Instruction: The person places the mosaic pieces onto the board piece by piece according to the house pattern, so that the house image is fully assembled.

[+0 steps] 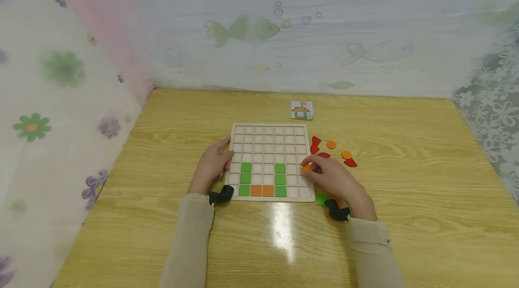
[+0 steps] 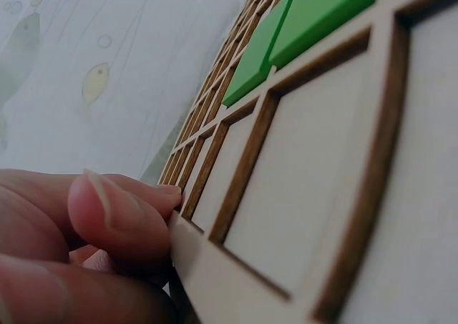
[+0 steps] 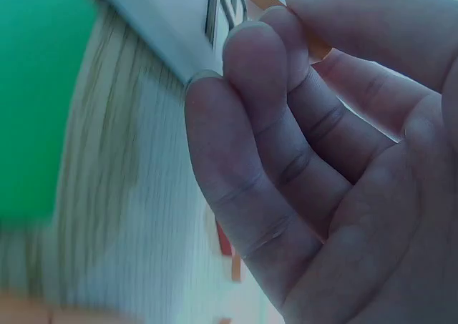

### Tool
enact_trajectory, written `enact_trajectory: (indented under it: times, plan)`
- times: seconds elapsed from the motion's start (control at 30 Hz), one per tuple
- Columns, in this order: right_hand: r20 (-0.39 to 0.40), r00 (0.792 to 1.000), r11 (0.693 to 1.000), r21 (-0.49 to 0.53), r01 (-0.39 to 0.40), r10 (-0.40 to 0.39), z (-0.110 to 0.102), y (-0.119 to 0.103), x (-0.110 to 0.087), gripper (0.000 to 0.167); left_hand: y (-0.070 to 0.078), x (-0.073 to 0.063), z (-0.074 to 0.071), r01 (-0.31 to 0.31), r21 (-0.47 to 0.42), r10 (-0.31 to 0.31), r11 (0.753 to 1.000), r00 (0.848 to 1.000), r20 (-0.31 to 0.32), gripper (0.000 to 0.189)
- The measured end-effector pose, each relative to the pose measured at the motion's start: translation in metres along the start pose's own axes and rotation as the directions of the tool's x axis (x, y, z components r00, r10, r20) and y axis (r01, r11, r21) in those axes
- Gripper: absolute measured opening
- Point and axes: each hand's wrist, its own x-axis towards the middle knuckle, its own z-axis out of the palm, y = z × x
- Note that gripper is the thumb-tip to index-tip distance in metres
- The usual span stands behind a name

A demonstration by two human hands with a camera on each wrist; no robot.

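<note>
A pale wooden grid board (image 1: 269, 141) lies on the table, with green squares (image 1: 245, 167) in two columns and two orange squares (image 1: 262, 190) between their bottom ends. My left hand (image 1: 211, 162) rests at the board's left edge, its thumb and index fingertip touching the rim. Over the board's right side, my right hand (image 1: 334, 177) pinches an orange tile (image 1: 306, 168) between thumb and fingers. In the right wrist view, the fingers cover much of this orange tile (image 3: 319, 46), so its full outline is hidden.
Right of the board lie red curved pieces (image 1: 350, 162) and orange discs (image 1: 331, 144). A green square (image 1: 322, 199) and some orange pieces are partly hidden beneath the right hand and wrist. Behind the board lies a small picture card (image 1: 302, 110) with a coloured grid pattern.
</note>
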Motion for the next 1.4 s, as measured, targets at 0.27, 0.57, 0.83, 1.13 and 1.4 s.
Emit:
enact_trajectory:
  times: [0.27,0.57,0.83,1.13,1.4]
  plan:
    - [0.002,1.000,1.000,-0.015,0.003,-0.003,0.008,-0.011,0.013,0.019,0.001,0.001,0.002,0.001,-0.008,-0.001,1.000,1.000,-0.002,0.048]
    - [-0.029,0.999,1.000,0.004,-0.018,0.018,0.015,-0.023,0.032,0.022,0.002,0.001,0.003,-0.008,-0.035,0.009,0.999,1.000,0.005,0.048]
    - [-0.033,0.999,0.998,0.041,0.037,-0.036,0.019,-0.038,0.046,0.019,0.001,0.001,0.004,0.000,-0.028,-0.001,1.000,1.000,-0.017,0.048]
    - [-0.027,0.997,0.997,0.033,0.070,-0.069,0.027,-0.050,0.063,0.017,0.001,0.000,0.001,0.001,-0.032,-0.001,0.999,1.000,-0.011,0.048]
    - [-0.041,0.996,0.991,0.106,0.078,-0.074,0.035,-0.057,0.076,0.017,0.001,-0.001,0.000,-0.004,-0.012,0.003,1.000,1.000,-0.018,0.048]
